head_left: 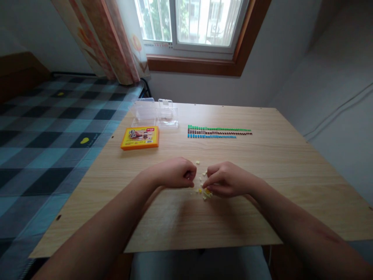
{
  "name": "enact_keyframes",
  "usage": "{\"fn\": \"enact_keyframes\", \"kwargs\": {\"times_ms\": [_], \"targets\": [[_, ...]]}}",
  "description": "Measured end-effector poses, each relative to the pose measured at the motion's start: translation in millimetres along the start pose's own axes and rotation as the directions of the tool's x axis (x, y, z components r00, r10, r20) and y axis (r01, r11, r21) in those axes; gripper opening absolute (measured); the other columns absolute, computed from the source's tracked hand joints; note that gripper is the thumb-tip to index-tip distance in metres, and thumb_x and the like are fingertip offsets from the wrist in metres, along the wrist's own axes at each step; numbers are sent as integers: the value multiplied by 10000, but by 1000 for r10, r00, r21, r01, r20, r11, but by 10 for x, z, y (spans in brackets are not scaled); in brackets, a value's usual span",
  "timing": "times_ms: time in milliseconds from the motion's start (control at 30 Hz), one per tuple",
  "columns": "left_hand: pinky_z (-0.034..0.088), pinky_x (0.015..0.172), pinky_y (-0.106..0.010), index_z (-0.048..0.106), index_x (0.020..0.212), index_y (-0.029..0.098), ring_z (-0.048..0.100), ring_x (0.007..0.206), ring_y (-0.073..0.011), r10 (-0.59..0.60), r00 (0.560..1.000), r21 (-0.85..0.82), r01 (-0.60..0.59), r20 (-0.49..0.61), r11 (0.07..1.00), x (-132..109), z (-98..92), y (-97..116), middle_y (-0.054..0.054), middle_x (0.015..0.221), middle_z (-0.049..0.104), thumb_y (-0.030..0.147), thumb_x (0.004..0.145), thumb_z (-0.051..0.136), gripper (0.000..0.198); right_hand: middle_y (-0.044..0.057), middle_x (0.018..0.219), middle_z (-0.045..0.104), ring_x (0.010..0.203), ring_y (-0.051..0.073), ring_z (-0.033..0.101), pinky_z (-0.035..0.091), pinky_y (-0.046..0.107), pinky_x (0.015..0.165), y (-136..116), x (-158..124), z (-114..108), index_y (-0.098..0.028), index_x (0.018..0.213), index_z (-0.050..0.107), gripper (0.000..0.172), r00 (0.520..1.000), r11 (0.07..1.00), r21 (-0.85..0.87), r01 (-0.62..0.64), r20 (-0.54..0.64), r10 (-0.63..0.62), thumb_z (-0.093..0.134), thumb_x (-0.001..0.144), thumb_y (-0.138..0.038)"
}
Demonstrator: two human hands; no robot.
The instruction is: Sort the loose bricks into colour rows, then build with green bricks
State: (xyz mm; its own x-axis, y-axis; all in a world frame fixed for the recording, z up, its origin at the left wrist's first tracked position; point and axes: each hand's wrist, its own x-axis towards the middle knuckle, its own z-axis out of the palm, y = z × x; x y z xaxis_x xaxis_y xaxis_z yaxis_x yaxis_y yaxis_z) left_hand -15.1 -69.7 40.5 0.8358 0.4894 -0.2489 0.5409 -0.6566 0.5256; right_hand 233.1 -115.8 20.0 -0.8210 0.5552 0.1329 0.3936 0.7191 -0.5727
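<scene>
Bedding (43,128) in blue, grey and black checks covers the far left, running up to a flowered curtain (107,39) that hangs beside the window (208,21). Next to the bed stands a wooden table (291,155), and on its left part lies a flat yellow box (140,138) with a printed top. Just behind the box are clear plastic cases (167,112), their lids raised. The left hand (176,172) comes next, low over the table, its fingers curled in and its thumb near the bent fingers; whether anything is pinched there I cannot make out. Small pale yellow pieces (208,191) lie scattered between the two hands, most of them close under the right one, with one lying apart farther back. Beyond them, tiny pieces stand in three long rows: green (219,129) at the back, brown (220,133) in the middle, blue (212,136) in front and shorter. The right hand (225,179) is partly closed, fingertips down at the pale yellow pieces; its grip is too small to judge. Farthest right, a cable (338,111) runs along the wall.
</scene>
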Motion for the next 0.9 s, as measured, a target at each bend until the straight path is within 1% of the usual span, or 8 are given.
{"fn": "enact_keyframes", "kwargs": {"times_ms": [100,233,367,533,633,733,833,900], "targets": [[365,607,-258,674,789,181,534,687,-140,-1,999,-2,1,50,1000,-35,-41,23,-1,778,645,302,805,708,126,33,821,700,673,119,605,386,235,626,2,4,10,-242,1043,813,233,999,998,-64,-25,-39,22,607,936,-233],[381,632,-258,673,843,194,554,746,-153,-9,997,35,6,83,999,-51,-49,43,3,840,651,322,732,797,210,29,806,702,642,109,584,361,235,603,-5,5,9,-245,1023,815,221,998,995,-98,-16,-58,10,610,940,-239],[380,641,-269,639,810,202,566,776,-167,-8,999,87,4,47,996,-44,-4,57,4,850,648,325,709,813,235,28,782,697,620,105,569,346,232,586,-21,6,5,-238,1002,816,217,997,993,-113,-17,-71,9,607,943,-241],[353,608,-289,618,753,200,566,740,-175,-2,1000,152,1,8,988,-35,52,78,-8,818,647,346,748,773,212,34,767,702,620,111,571,348,240,593,-41,2,-9,-227,991,818,214,996,992,-119,-37,-84,27,609,943,-231],[348,602,-290,609,728,195,558,719,-170,12,1000,149,-10,-9,989,-28,66,74,-15,791,640,356,785,743,217,30,773,698,630,112,574,350,239,601,-64,6,-19,-239,1010,816,221,999,996,-92,-17,-50,12,606,942,-230],[350,600,-289,599,708,189,546,687,-157,32,999,124,-29,-22,992,-26,63,62,-15,762,627,316,822,682,190,25,783,699,634,110,572,346,236,602,-101,18,-17,-249,1044,812,228,1000,999,-52,-13,16,14,605,950,-234],[353,601,-283,586,700,184,533,666,-145,34,999,101,-31,-26,994,-31,47,57,-13,756,624,284,840,638,180,21,788,700,623,107,561,331,241,597,-130,31,0,-258,1045,814,222,998,998,-67,-17,55,20,619,942,-237],[349,599,-279,586,704,185,530,666,-143,28,999,90,-26,-20,996,-34,37,58,-11,763,630,290,840,642,181,20,787,695,624,107,556,326,244,598,-135,34,11,-263,1049,815,221,998,996,-93,-17,61,23,624,940,-242]]}}
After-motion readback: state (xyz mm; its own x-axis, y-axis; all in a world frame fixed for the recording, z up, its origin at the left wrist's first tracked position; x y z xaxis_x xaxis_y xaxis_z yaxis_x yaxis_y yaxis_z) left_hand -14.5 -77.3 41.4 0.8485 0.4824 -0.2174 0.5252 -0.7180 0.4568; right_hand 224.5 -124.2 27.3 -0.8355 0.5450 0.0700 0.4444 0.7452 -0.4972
